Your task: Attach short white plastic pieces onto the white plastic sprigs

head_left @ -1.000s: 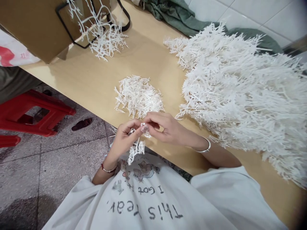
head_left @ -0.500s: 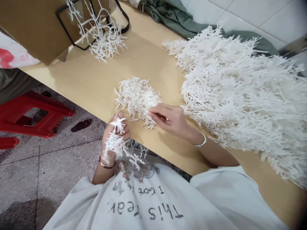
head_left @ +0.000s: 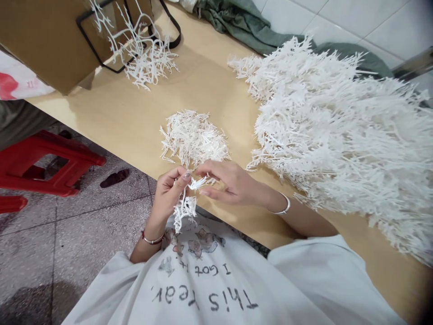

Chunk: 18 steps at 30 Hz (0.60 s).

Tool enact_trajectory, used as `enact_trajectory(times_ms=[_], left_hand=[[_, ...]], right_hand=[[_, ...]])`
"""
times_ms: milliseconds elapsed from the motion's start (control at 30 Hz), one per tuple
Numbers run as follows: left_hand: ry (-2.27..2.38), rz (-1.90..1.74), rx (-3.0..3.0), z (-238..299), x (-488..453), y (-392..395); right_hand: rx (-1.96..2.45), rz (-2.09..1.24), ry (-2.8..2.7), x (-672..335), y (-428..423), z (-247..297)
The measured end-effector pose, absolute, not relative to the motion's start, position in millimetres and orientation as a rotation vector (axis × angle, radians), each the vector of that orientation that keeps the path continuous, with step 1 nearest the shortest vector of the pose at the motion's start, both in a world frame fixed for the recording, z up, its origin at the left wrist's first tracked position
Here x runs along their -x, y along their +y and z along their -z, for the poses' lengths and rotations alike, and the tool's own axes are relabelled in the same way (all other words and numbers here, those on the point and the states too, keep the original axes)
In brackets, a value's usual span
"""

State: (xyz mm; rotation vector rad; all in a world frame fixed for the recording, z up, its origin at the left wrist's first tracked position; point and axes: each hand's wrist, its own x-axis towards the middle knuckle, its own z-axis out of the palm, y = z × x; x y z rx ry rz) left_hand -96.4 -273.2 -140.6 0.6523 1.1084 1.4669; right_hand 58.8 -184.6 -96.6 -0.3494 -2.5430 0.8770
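A white branching plastic sprig (head_left: 185, 208) hangs from my left hand (head_left: 169, 192), pinched between thumb and fingers just past the table's front edge. My right hand (head_left: 233, 183) is close beside it, thumb and fingers apart on either side of the sprig's splayed tips. Whether those fingertips touch the tips I cannot tell. Just beyond both hands lies a small heap of short white plastic bits (head_left: 194, 137). A far larger pile of white branching sprigs (head_left: 338, 131) covers the right part of the table.
At the back left, white branched pieces (head_left: 149, 58) lie against a black frame (head_left: 98, 54) and a cardboard box (head_left: 43, 40). Dark green cloth (head_left: 233, 20) runs along the tiled wall. A red stool (head_left: 50, 162) and a dark slipper (head_left: 115, 178) are on the floor at left.
My right hand has come back from the small heap toward my left hand, its fingers now apart. My left hand has risen and turned, bringing the sprig up between the hands.
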Motion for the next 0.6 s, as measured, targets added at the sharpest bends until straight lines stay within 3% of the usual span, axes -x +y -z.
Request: enact_trajectory(times_ms=[333, 467, 600], left_hand=[[0.929, -1.274, -0.639, 137.0, 99.5, -278.7], [0.852, -1.117, -0.599, 139.6, 106.0, -281.4], [0.729, -1.089, -0.436, 140.3, 101.9, -283.4]], right_hand=[[0.228, -0.702, -2.603, -59.6, -188.9, 95.6], [0.213, -0.906, -2.519, -59.3, -196.2, 93.3], [0.282, -1.392, -2.29, -57.3, -205.9, 93.0]])
